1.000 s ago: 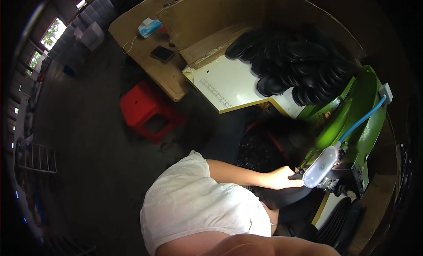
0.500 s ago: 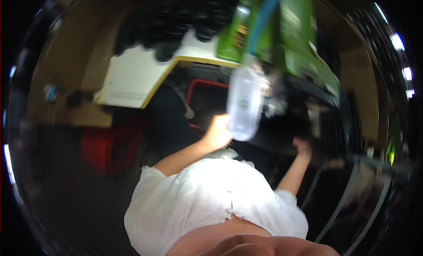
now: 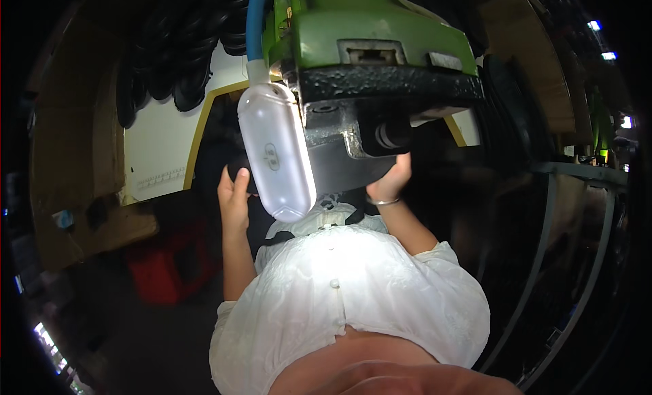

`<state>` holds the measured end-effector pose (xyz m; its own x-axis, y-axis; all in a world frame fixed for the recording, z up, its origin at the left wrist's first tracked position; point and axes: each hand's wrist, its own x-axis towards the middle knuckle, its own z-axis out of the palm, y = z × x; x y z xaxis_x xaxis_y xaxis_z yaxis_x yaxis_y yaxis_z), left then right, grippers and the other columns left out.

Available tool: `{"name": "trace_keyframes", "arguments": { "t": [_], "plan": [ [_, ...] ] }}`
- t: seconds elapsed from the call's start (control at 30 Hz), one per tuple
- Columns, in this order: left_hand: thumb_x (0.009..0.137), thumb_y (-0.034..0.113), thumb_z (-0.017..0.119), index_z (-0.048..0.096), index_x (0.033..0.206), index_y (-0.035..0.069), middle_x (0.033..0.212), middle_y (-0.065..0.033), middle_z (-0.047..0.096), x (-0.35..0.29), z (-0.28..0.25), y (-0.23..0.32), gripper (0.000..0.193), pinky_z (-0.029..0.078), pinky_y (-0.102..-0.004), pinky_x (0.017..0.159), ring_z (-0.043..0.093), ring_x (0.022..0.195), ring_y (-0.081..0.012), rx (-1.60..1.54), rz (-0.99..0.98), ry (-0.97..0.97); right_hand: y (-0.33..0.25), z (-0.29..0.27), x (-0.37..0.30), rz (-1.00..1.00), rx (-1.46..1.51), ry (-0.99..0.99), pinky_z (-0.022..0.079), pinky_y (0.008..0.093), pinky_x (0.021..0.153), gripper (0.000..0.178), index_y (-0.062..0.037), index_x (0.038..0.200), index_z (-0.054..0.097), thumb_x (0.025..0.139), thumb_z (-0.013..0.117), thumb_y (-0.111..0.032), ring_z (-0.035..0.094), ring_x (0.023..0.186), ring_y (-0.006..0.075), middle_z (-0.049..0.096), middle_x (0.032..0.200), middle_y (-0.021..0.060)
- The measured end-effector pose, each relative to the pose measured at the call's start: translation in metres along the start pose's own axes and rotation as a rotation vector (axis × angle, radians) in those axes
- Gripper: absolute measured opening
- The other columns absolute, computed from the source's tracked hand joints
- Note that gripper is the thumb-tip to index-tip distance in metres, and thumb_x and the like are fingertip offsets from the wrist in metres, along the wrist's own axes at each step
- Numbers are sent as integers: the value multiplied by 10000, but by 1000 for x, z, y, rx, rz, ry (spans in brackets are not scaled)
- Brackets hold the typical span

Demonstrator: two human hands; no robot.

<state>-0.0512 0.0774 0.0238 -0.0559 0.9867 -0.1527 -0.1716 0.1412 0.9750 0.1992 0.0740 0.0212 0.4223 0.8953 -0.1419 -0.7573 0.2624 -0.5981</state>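
Observation:
A dark flat piece [image 3: 339,171] spans the space between my two hands, below the head of a green machine [image 3: 380,28]. My left hand [image 3: 234,198] grips its left end, thumb toward me. At its right end, my right hand [image 3: 390,181] has its fingers closed round the edge, partly hidden beneath the machine head. A lit white oval lamp [image 3: 275,150] on a blue flexible arm [image 3: 256,21] hangs in front and covers part of the piece. What kind of piece it is cannot be made out.
A white worktop with a yellow edge [image 3: 159,147] lies to the left, with black rounded pieces [image 3: 193,82] heaped on it. A red stool-like object [image 3: 159,269] stands on the floor at left. Grey metal bars [image 3: 543,259] run along the right.
My view has shifted, and the green machine and lamp now appear lower and further left. Both hands look steadier, on either end of the dark piece; before, the right hand was blurred and further right.

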Motion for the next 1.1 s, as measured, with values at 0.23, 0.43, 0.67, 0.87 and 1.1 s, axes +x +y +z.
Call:
{"name": "trace_keyframes", "arguments": {
  "t": [0.23,0.43,0.67,0.87,1.1],
  "plan": [
    [863,134,499,499,1142,96,846,-10,505,14,-23,-52,282,509,-239,596,496,681,-79,135,-307,43,4,13,-16,98,-409,-297,394,265,855,288,19,1091,532,881,468,-166,519,960,132,559,1053,62],
    [768,106,624,563,1039,-1,879,-122,606,-7,17,-132,298,474,-297,755,582,851,-181,717,260,-546,-24,29,16,84,-899,-641,443,230,732,262,13,969,618,840,605,-215,555,793,80,632,864,35],
    [832,150,630,595,1006,0,928,-66,614,16,112,13,233,446,-277,776,555,863,-121,280,-70,-465,-40,14,38,150,-929,-708,459,257,801,367,12,1029,618,743,715,-198,595,874,121,657,957,78],
    [842,124,605,585,1038,5,1018,-46,586,1,111,24,230,424,-278,816,533,911,-121,111,-10,-340,-47,-107,14,855,-1140,-862,423,286,872,456,36,1066,578,689,745,-158,552,954,171,627,977,90],
    [881,97,534,525,1108,-17,958,-42,578,-10,90,23,254,415,-225,764,513,827,-80,145,100,-314,-108,-140,47,453,-356,-170,480,314,827,328,16,1071,554,754,623,-35,612,881,202,627,948,106]
  ]
}}
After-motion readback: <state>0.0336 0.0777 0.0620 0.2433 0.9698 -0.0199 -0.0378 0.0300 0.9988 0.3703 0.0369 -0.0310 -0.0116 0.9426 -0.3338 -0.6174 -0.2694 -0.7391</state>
